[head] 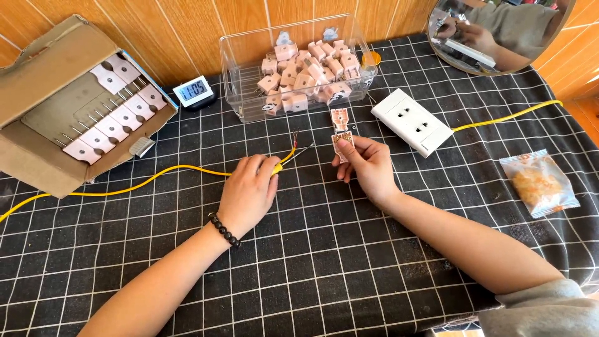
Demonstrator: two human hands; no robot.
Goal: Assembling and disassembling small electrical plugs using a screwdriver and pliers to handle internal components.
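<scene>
At frame centre, the left hand (248, 192) pinches the yellow cable (156, 175) near its stripped wire ends (298, 146); the right hand (368, 167) grips an open plug half (342, 140). Frayed strands could splay and miss the terminals.

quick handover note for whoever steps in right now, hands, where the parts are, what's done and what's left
Left hand: pinching the stripped end of the yellow cable, bare wire strands sticking out past the fingers.
Right hand: holding an opened plug half upright, close to the wire tips but apart from them. Another opened plug piece lies just behind on the checked cloth.
Nearby: clear bin of pink plugs, white socket block on its own yellow lead, cardboard box of pin plates.
Done: cable stripped, plug opened.
Left: wires not yet seated in the plug; it is not closed.
</scene>
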